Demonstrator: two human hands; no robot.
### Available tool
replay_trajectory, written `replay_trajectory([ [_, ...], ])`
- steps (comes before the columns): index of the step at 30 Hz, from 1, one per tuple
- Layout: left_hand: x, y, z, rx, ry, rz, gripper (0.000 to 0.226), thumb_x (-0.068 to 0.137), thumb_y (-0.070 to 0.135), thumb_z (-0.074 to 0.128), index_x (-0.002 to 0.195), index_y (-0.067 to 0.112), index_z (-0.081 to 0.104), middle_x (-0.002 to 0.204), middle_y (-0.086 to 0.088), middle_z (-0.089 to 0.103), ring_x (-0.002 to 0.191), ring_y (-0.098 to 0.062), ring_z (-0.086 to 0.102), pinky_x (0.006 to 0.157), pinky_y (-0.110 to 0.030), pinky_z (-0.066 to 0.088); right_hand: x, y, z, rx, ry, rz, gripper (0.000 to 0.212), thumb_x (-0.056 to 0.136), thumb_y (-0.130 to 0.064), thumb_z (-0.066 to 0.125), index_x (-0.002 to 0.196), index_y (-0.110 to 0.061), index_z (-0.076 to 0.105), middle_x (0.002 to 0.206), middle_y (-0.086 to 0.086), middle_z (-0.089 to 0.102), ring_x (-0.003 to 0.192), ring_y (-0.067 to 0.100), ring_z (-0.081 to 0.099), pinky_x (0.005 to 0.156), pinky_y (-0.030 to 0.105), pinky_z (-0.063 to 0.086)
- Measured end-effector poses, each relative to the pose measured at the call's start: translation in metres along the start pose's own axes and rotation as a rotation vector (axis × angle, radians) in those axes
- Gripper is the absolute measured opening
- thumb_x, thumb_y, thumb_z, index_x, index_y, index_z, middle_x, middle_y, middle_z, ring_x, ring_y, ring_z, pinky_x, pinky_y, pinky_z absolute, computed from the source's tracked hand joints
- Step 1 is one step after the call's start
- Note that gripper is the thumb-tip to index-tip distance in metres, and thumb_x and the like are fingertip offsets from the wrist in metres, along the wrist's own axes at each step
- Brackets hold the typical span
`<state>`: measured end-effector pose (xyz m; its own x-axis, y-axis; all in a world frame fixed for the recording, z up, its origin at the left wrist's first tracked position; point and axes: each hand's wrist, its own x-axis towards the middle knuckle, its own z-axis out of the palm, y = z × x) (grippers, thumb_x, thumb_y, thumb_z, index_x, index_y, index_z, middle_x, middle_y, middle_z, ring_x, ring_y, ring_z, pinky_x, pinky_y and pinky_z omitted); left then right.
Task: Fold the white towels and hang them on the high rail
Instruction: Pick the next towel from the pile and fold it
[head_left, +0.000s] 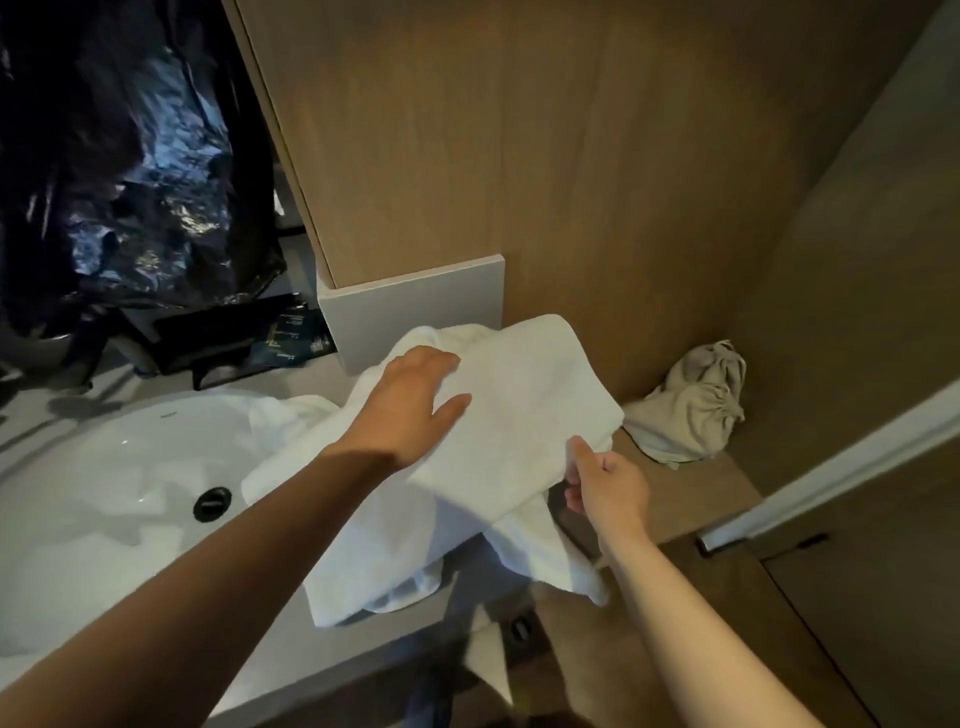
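Observation:
A white towel (514, 415) lies partly folded on the counter to the right of the sink, its lower layers hanging over the counter's front edge. My left hand (410, 400) rests flat on the towel's top layer with the fingers spread. My right hand (605, 480) pinches the towel's near right edge between thumb and fingers. More white cloth (291, 415) lies bunched at the sink's rim under my left forearm. No rail is in view.
A white sink (104, 488) with a black drain (211, 503) fills the lower left. A black plastic bag (130, 171) hangs at upper left. A beige drawstring pouch (696, 405) sits in the wooden corner. A door edge (831, 467) stands to the right.

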<state>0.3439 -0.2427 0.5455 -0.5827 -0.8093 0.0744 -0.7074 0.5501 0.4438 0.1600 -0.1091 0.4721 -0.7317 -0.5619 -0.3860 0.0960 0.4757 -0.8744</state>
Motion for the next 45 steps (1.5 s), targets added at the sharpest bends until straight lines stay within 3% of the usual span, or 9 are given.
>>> replay_trajectory([
  [6,0.032,-0.013,0.011,-0.021,-0.108,0.108,0.047,0.098,0.042,0.047,0.140,0.020,0.047,0.149,-0.001,0.040,0.136,-0.022,0.035,0.114,-0.033,0.025,-0.005,-0.012,0.017,0.148,0.103,0.067,0.037,0.095,-0.027,0.060,0.067,-0.005,0.050,0.060,0.010,0.051,0.057,0.021,0.048,0.062,0.033,0.041],
  [15,0.049,-0.031,0.024,-0.018,-0.145,0.225,0.032,0.097,0.038,0.051,0.124,0.024,0.060,0.140,-0.004,0.049,0.131,-0.025,0.039,0.110,-0.034,0.026,-0.018,0.017,0.020,0.253,0.162,0.199,0.030,0.099,-0.030,0.056,0.077,-0.010,0.053,0.071,0.005,0.060,0.064,0.015,0.057,0.057,0.019,0.050],
  [21,0.068,-0.035,0.023,-0.167,-0.124,0.021,0.042,0.090,0.044,0.062,0.119,0.015,0.050,0.109,-0.001,0.058,0.093,-0.019,0.056,0.079,-0.026,0.038,-0.010,0.016,0.046,0.381,0.097,0.333,0.034,0.103,-0.041,0.041,0.089,-0.020,0.063,0.112,0.010,0.069,0.105,0.031,0.064,0.103,0.047,0.046],
  [24,0.082,-0.037,0.025,-0.054,-0.213,0.048,0.032,0.090,0.051,0.058,0.096,0.020,0.058,0.088,0.004,0.060,0.069,-0.005,0.051,0.061,-0.017,0.033,-0.014,0.012,0.062,0.452,0.169,0.351,0.037,0.103,-0.047,0.038,0.113,-0.021,0.062,0.122,0.005,0.066,0.114,0.028,0.060,0.107,0.047,0.044],
  [28,0.093,-0.028,0.020,-0.226,-0.340,-0.028,0.035,0.087,0.055,0.060,0.076,0.022,0.061,0.073,0.014,0.061,0.068,-0.004,0.057,0.055,-0.017,0.035,-0.022,-0.002,0.074,0.475,0.389,0.189,0.037,0.104,-0.041,0.037,0.121,-0.014,0.056,0.112,0.000,0.065,0.106,0.022,0.061,0.097,0.038,0.046],
  [32,0.092,-0.018,0.006,-0.654,-0.374,-0.023,0.031,0.077,0.055,0.068,0.090,0.027,0.073,0.086,0.006,0.075,0.083,-0.017,0.071,0.077,-0.033,0.055,-0.035,-0.027,0.059,0.458,0.480,-0.036,0.028,0.103,-0.043,0.038,0.110,-0.022,0.056,0.095,-0.013,0.063,0.086,0.005,0.062,0.066,0.012,0.043],
  [40,0.079,0.045,-0.043,-0.936,-0.327,0.256,0.024,0.075,0.056,0.063,0.092,0.039,0.064,0.093,0.010,0.073,0.084,-0.010,0.070,0.071,-0.028,0.055,-0.058,-0.090,-0.021,0.372,0.636,-0.383,0.033,0.098,-0.051,0.043,0.109,-0.027,0.062,0.099,-0.014,0.069,0.092,0.002,0.065,0.067,0.010,0.050],
  [42,0.083,0.071,-0.055,-0.963,-0.294,0.339,0.008,0.084,0.045,0.065,0.089,0.039,0.063,0.088,0.017,0.072,0.077,0.000,0.068,0.059,-0.014,0.050,-0.064,-0.110,-0.045,0.329,0.693,-0.474,0.027,0.099,-0.049,0.043,0.101,-0.030,0.062,0.096,-0.011,0.068,0.089,0.006,0.066,0.073,0.017,0.051],
  [45,0.091,0.115,-0.069,-1.026,-0.293,0.410,0.004,0.092,0.028,0.063,0.093,0.030,0.060,0.087,0.013,0.072,0.077,-0.002,0.068,0.059,-0.014,0.049,-0.074,-0.137,-0.085,0.285,0.758,-0.603,0.021,0.099,-0.048,0.043,0.094,-0.035,0.058,0.090,-0.016,0.065,0.084,-0.001,0.063,0.068,0.011,0.049],
])
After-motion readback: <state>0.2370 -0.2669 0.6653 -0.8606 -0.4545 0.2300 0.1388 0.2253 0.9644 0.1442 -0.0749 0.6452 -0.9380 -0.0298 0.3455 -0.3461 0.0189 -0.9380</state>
